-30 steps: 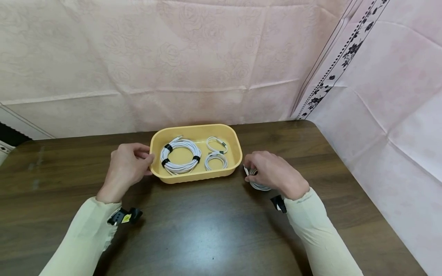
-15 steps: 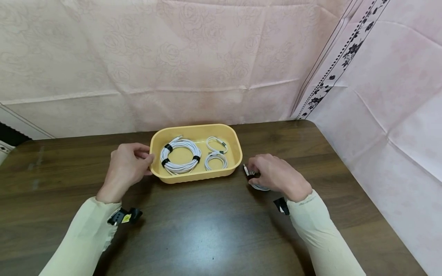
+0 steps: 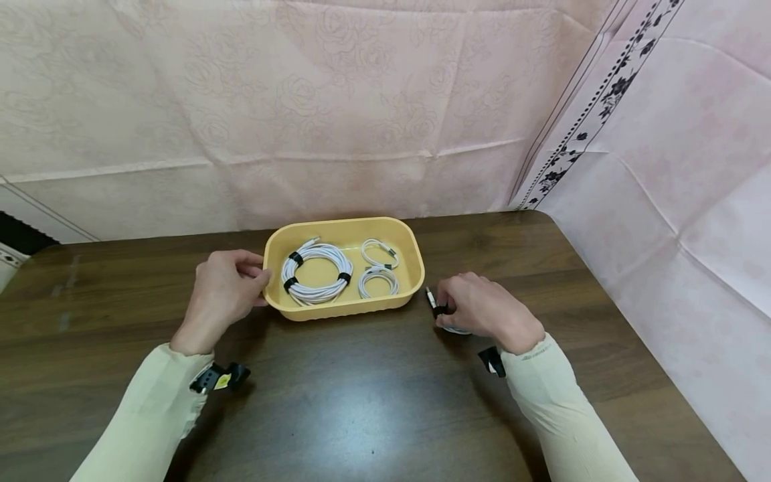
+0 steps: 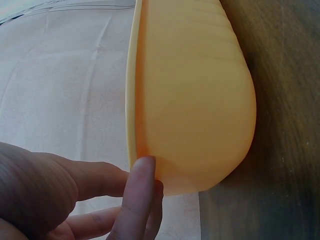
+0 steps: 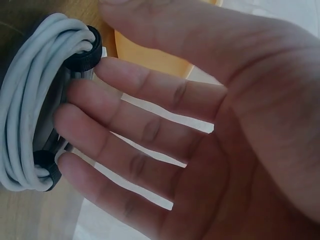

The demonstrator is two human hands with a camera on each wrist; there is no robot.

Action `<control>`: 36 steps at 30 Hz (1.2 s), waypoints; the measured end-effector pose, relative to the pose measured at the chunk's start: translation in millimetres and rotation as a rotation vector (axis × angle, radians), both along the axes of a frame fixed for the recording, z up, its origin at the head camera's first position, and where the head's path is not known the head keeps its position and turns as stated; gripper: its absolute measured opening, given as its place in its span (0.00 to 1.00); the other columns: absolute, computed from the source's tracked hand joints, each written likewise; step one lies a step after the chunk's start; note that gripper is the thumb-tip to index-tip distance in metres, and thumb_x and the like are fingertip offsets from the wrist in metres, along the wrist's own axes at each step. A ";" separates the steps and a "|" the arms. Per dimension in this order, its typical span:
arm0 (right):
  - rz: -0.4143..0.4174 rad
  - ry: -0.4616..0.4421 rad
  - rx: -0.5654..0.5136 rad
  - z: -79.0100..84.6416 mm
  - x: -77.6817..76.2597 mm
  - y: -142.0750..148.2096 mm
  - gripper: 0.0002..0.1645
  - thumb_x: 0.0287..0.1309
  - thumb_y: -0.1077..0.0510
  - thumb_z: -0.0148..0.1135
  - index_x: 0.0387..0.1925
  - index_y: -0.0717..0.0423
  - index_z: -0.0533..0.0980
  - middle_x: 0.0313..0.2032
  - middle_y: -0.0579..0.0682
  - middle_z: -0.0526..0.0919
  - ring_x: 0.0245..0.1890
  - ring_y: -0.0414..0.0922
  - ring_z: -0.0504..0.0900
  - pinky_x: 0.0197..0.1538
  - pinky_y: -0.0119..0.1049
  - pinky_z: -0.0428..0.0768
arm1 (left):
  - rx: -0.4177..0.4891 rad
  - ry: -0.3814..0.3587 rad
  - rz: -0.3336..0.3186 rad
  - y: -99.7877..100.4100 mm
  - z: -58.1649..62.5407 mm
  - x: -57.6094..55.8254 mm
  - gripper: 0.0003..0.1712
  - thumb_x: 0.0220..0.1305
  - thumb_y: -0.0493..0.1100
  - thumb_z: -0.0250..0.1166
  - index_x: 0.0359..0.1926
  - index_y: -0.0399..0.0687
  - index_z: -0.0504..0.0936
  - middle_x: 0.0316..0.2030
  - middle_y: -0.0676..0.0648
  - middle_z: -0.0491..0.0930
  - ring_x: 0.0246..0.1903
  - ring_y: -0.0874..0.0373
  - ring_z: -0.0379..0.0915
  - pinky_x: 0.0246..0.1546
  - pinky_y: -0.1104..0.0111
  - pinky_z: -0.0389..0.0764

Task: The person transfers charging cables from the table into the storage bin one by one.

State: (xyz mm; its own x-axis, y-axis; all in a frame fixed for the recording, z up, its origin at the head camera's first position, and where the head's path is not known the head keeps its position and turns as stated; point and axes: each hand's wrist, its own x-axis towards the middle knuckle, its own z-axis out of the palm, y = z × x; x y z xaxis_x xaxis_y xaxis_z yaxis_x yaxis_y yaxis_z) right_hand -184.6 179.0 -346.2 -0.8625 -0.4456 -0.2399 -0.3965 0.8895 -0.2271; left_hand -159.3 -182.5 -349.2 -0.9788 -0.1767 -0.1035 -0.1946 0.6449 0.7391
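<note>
With thumb and fingers, my left hand [image 3: 224, 294] pinches the left end rim of a yellow plastic tray [image 3: 340, 309]. In the left wrist view, the thumb lies against the outer wall of the tray [image 4: 195, 100]. Inside, a large white coiled cable [image 3: 318, 294] with black straps lies at the left, and smaller white coils [image 3: 377, 273] lie at the right. My right hand [image 3: 482, 308] is over another white coiled cable [image 3: 456, 330] on the table; its plug points toward the tray. In the right wrist view, relaxed fingers reach that strapped coil [image 5: 25, 105], fingertips right at its inner side.
The dark wooden table [image 3: 337, 402] stretches in front of and beside the tray. Behind it hangs a pale pink floral cloth [image 3: 337, 107]. Another cloth with a black flower border [image 3: 680, 201] runs along the right edge of the table.
My right hand has shifted slightly right over the coiled cable, and more of the cable's plug and black strap shows. My left hand and the tray stay as they were.
</note>
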 end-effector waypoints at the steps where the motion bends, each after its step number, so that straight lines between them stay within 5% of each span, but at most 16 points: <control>1: 0.002 0.002 -0.001 -0.5 0.0 0.0 0.09 0.54 0.55 0.75 0.29 0.48 0.80 0.24 0.42 0.79 0.25 0.39 0.76 0.28 0.33 0.73 | 0.000 0.001 -0.001 0.0 -0.1 -0.1 0.21 0.70 0.38 0.61 0.60 0.31 0.79 0.44 0.34 0.81 0.24 0.61 0.83 0.27 0.71 0.88; 13: -0.046 0.081 0.013 -5.2 -1.7 -1.6 0.10 0.50 0.52 0.77 0.26 0.46 0.80 0.27 0.42 0.82 0.27 0.43 0.79 0.31 0.42 0.79 | 0.007 0.003 -0.003 -0.4 -0.5 0.1 0.21 0.70 0.39 0.61 0.60 0.31 0.78 0.45 0.34 0.81 0.25 0.61 0.83 0.31 0.65 0.90; 21: -0.086 0.048 0.049 -8.7 -2.7 -2.8 0.20 0.51 0.50 0.77 0.14 0.47 0.75 0.20 0.44 0.75 0.23 0.44 0.74 0.25 0.38 0.71 | -0.003 0.005 -0.003 -0.4 -0.1 0.2 0.21 0.70 0.38 0.61 0.60 0.31 0.79 0.44 0.34 0.81 0.24 0.61 0.83 0.27 0.70 0.88; 36: -0.087 0.050 0.090 -8.8 -3.9 -4.7 0.21 0.52 0.51 0.75 0.12 0.48 0.74 0.19 0.46 0.75 0.23 0.46 0.74 0.26 0.41 0.73 | -0.006 -0.003 -0.001 0.5 0.6 0.5 0.21 0.71 0.39 0.61 0.60 0.31 0.79 0.45 0.34 0.81 0.25 0.61 0.83 0.27 0.71 0.88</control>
State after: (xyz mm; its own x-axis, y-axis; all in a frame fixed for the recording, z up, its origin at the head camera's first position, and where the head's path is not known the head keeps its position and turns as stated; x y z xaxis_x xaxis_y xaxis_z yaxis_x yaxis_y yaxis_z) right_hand -188.4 174.3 -355.0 -0.9088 -0.3473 -0.2311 -0.3259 0.9369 -0.1262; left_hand -158.8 -182.0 -348.6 -0.9787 -0.1765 -0.1053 -0.1962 0.6497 0.7344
